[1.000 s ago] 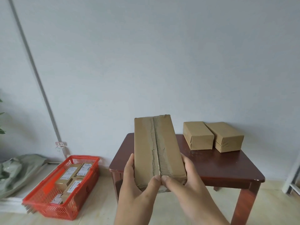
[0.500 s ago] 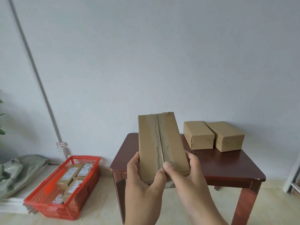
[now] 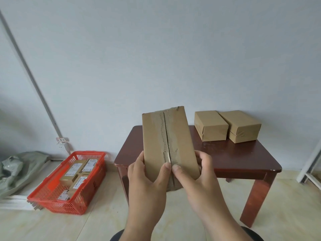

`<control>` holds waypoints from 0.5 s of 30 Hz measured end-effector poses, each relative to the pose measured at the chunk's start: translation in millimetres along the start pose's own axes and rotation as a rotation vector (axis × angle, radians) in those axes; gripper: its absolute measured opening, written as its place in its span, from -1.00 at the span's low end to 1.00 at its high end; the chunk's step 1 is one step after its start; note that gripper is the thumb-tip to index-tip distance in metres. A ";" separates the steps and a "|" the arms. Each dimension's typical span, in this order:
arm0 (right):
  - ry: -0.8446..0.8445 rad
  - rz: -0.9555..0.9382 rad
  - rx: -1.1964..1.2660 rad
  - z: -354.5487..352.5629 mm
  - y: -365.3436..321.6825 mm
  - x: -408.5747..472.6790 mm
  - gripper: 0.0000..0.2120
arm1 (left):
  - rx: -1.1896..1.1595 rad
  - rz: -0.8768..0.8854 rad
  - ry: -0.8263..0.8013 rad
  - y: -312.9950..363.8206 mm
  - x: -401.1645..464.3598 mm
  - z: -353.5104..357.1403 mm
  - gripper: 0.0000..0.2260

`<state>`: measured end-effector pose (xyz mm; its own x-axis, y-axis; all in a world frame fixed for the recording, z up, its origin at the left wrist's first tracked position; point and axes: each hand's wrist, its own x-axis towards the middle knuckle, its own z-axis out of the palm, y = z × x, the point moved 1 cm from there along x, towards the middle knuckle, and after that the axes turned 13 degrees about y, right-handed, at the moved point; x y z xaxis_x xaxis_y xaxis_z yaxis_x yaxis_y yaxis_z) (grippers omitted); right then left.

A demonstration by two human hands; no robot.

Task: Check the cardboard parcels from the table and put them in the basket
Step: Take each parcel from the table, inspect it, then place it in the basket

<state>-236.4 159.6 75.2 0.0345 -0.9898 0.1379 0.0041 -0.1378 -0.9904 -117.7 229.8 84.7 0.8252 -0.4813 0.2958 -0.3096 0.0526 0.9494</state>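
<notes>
Checking is the step in hand, as I judge it: I hold one cardboard parcel (image 3: 168, 145) up in front of me, over the near edge of the table (image 3: 243, 159), its taped seam facing me. My left hand (image 3: 147, 181) grips its lower left edge, fingers curled behind and thumb pressed on the front just beside the seam; my right hand (image 3: 196, 178) clasps the lower right edge the same way, thumb tip almost touching the other. Two more parcels (image 3: 211, 126) sit side by side at two o'clock on the tabletop, touching each other. The red basket (image 3: 52, 204) stands on the floor at nine o'clock, already holding several labelled parcels (image 3: 76, 173). Next, I reckon, I must turn the box to see its other faces, then swing it left and down into the basket. No label shows on the face toward me; the basket labels carry print too small to read, and the small wall tag (image 3: 61, 140) is illegible.
</notes>
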 end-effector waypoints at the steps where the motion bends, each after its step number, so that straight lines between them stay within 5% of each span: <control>1: 0.014 -0.001 -0.002 1.0 1.2 1.1 -0.53 | 0.010 0.010 -0.008 -0.9 -2.6 0.1 -0.50; 5: 0.019 -0.012 -0.019 4.5 4.0 2.0 -0.38 | 0.042 0.022 -0.025 -7.2 -8.5 -0.9 -0.45; 8: 0.001 -0.018 -0.028 5.6 8.1 -2.3 -0.32 | 0.048 -0.022 -0.020 -9.1 -1.7 -4.0 -0.60; 15: -0.004 -0.035 -0.067 2.8 9.6 -9.5 -0.36 | 0.024 -0.052 -0.001 -5.1 4.6 -7.1 -0.64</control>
<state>-233.8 167.8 64.3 0.0395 -0.9843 0.1722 -0.0619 -0.1744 -0.9827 -109.0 233.6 81.9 0.8400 -0.4838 0.2456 -0.2771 0.0066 0.9608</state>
